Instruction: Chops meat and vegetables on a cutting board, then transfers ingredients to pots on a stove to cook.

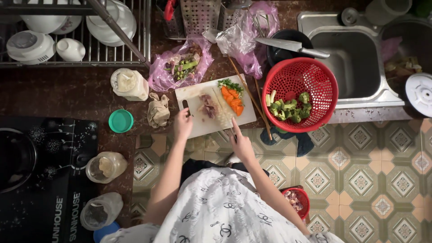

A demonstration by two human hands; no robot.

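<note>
Overhead view of a kitchen corner, dim. Dark table (67,96) runs along the top and down the left side; steel sink (355,58) at top right, patterned tile floor (369,180) below. Black cooktop (49,180) on the left leg of the table, dish rack (76,31) with white bowls above it. White cutting board (198,92) lies tilted at the table's front edge, its near corner overhanging, probably so it sits close to the body. On it: pale meat (208,105) in the middle, orange carrot slices (233,101) and chopped greens at the far end, kept apart from the cutting spot. Left hand (182,125) rests flat on the board's near-left edge, fingers loosely curled, steadying it, holding nothing. Right hand (240,143) closed round a knife (223,114), blade laid across the board beside the meat. Red colander (300,94) with broccoli touches the board's right side, crowding that elbow; chopsticks (249,96) lie between. Pink bag (180,65) of scraps just behind the board, crumpled cloth (158,110) and green lid (121,121) to its left.
</note>
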